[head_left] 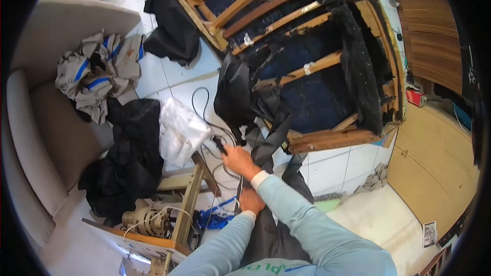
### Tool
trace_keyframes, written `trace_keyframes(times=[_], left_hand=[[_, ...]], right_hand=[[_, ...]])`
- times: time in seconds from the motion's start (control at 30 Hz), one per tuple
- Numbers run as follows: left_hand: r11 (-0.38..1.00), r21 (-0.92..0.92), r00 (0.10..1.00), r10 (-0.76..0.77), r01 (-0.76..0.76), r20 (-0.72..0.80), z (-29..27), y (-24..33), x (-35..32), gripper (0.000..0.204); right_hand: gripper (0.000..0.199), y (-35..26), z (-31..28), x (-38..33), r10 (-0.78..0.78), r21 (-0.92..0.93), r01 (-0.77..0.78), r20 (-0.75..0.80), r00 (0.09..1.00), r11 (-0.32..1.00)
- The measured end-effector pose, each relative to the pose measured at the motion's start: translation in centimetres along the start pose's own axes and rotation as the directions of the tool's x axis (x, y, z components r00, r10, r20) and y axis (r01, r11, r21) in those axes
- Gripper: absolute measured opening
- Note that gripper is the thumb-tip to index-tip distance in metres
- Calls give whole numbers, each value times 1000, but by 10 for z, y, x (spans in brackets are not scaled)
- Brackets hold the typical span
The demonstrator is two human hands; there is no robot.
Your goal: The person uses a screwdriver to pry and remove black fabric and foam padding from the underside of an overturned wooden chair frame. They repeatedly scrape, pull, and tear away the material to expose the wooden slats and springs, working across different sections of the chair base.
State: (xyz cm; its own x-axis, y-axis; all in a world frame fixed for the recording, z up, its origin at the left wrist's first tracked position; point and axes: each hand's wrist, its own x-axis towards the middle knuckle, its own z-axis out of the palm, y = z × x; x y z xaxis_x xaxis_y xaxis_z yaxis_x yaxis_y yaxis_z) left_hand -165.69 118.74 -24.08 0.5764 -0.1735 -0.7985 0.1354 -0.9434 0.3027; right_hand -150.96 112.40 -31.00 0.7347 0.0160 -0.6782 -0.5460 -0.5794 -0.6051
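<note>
My right hand reaches forward with its fingers closed around a small dark object, whose kind I cannot make out. It is beside a clear plastic bag and a loose dark cable. Closer to my body, my left hand is closed at the edge of a long black fabric. This cloth runs beneath my right forearm toward the torn black lining on an upturned wooden furniture frame. My fingers partly hide what each hand grips.
At left, a beige sofa stands by crumpled beige fabric and a black cloth heap. A sewing machine table with a motor is near my left arm, beside a blue plastic item. Wooden cabinets line the right.
</note>
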Motion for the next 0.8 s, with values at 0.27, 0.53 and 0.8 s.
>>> trace_keyframes(times=[0.27,0.53,0.8], left_hand=[[971,-96,974,-223,219,-37,-9,3,1,53],[966,-162,978,-208,202,-21,5,13,0,56],[955,-187,968,-244,231,-50,2,7,10,54]], right_hand=[[85,14,-140,112,184,165,-99,-660,728,981],[110,77,-135,227,440,428,-234,-486,755,873],[47,-5,-111,206,311,30,-348,-527,791,937]])
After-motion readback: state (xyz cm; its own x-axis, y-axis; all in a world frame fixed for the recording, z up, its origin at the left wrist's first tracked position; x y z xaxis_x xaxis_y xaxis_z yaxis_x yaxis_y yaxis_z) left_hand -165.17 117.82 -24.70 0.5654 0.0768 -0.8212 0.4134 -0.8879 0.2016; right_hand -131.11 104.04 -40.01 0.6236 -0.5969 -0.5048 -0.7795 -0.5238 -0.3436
